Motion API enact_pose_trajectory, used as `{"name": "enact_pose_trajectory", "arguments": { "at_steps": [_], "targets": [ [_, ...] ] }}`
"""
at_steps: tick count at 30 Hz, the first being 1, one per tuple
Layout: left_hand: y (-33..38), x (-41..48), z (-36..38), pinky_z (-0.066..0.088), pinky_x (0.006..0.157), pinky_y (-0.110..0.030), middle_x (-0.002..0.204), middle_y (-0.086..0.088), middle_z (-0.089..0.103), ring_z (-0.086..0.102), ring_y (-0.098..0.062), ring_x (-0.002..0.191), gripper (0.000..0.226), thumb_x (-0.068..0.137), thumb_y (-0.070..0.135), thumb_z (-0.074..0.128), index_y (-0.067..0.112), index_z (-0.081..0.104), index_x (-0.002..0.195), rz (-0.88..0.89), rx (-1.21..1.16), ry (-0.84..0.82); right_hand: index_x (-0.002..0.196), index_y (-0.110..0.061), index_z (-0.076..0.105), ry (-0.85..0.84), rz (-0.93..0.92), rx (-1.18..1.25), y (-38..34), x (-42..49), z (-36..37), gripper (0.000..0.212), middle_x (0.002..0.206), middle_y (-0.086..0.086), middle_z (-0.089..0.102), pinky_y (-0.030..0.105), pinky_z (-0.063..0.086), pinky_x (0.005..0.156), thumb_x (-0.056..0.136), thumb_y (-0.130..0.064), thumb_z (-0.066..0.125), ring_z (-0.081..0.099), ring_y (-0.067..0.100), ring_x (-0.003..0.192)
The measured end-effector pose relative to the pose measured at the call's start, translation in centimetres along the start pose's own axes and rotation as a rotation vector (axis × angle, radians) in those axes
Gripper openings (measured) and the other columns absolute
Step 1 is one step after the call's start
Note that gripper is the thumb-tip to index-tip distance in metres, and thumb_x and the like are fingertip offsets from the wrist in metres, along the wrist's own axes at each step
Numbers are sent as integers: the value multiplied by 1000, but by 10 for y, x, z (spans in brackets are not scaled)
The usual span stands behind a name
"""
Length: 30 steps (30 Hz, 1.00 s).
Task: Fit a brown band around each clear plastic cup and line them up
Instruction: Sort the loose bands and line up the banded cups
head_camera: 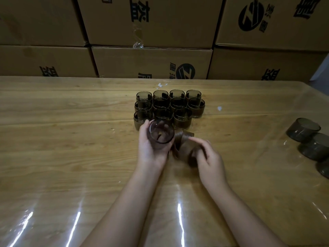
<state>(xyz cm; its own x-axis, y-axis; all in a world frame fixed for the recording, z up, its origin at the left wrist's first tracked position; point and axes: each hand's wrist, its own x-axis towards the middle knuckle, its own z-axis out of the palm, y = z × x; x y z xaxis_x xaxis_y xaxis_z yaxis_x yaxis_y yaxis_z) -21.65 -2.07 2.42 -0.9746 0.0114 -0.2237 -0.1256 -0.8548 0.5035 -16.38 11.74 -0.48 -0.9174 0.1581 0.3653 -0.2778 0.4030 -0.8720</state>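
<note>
Both hands work close together over the middle of the table (71, 157), each clamped on its own thing. Left hand (151, 150) has its fingers curled round a cup (161, 135), a smoky clear tumbler tipped so its open mouth faces the camera, with no brown on it. Right hand (209, 157) grips a band (185, 145), a dull brown loop just beside the cup's right side. It is blurred, so I cannot tell whether it is one loop or several.

Just beyond the held cup stand the banded cups (182, 118), upright and packed tight in three rows. There are four at the back, four in the middle and three in front, eleven in all, each with brown round its lower half. Well off to the right, at the edge of view, three bare cups (302, 130) sit in a line. Behind the table, six boxes (151, 61) are stacked in two tiers.
</note>
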Motion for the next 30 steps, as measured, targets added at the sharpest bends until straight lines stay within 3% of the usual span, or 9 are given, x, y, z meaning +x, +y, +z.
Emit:
{"name": "enact_pose_trajectory", "arguments": {
  "at_steps": [2, 6, 10, 13, 16, 19, 21, 24, 30],
  "targets": [
    [-6, -2, 1, 58, 76, -41, 81, -5, 73, 71, -22, 77, 20, 93, 34, 54, 17, 61, 88, 26, 132, -30, 106, -49, 61, 58, 18, 142, -7, 2, -7, 52, 107, -27, 64, 8, 44, 84, 98, -1, 42, 57, -9, 104],
    [-18, -9, 3, 55, 58, -30, 81, -3, 70, 69, -16, 72, 13, 96, 27, 53, 18, 59, 89, 151, 398, -46, 105, -55, 63, 78, -29, 268, -15, 5, -21, 49, 101, -32, 63, 13, 50, 71, 100, -11, 42, 61, -6, 94],
    [-26, -18, 9, 53, 54, -27, 94, -7, 69, 65, -20, 75, 14, 96, 19, 55, 22, 61, 83, 222, 489, -67, 109, -45, 58, -9, -57, 206, -17, 6, -24, 33, 94, -32, 63, 6, 45, 72, 88, -22, 46, 60, -8, 89],
    [-31, -21, 11, 54, 70, -35, 98, -3, 72, 65, -25, 89, 23, 94, 23, 59, 32, 68, 75, 279, 565, -107, 104, -35, 50, -48, -98, 177, -17, 3, -22, 17, 95, -35, 60, 3, 42, 69, 87, -39, 51, 58, -12, 86],
    [-32, -23, 10, 52, 92, -47, 103, -2, 73, 65, -27, 102, 9, 76, 42, 67, 34, 71, 77, 310, 662, -154, 104, -40, 53, -69, -185, 116, -19, 1, -21, 18, 98, -28, 61, 5, 43, 72, 86, -41, 50, 60, -5, 89],
    [-29, -23, 9, 49, 93, -54, 106, -4, 71, 64, -33, 105, 25, 68, 54, 68, 35, 70, 83, 313, 737, -210, 102, -44, 60, -23, -182, 127, -19, 3, -24, 21, 98, -26, 63, 7, 43, 74, 84, -38, 51, 61, -1, 91],
    [-28, -22, 8, 52, 81, -48, 108, -2, 70, 65, -32, 101, 34, 64, 62, 72, 37, 67, 88, 286, 787, -294, 102, -43, 64, 0, -179, 126, -19, 5, -28, 23, 97, -21, 65, 8, 43, 76, 84, -38, 52, 61, 2, 92],
    [-21, -20, 3, 51, 67, -27, 93, 17, 66, 65, -6, 84, 40, 59, 58, 74, 44, 61, 94, 263, 899, -450, 112, -40, 64, -13, -212, 83, -21, 6, -32, 30, 99, -12, 63, 8, 43, 76, 86, -36, 52, 60, 2, 92],
    [-6, -21, 0, 51, 72, -23, 93, 16, 66, 65, -7, 88, 59, 51, 71, 78, 42, 56, 98, 312, 1004, -596, 119, -37, 59, -93, -233, -19, -24, 3, -31, 38, 89, -15, 51, 8, 41, 71, 86, -21, 59, 55, -3, 83]
  ]
}}
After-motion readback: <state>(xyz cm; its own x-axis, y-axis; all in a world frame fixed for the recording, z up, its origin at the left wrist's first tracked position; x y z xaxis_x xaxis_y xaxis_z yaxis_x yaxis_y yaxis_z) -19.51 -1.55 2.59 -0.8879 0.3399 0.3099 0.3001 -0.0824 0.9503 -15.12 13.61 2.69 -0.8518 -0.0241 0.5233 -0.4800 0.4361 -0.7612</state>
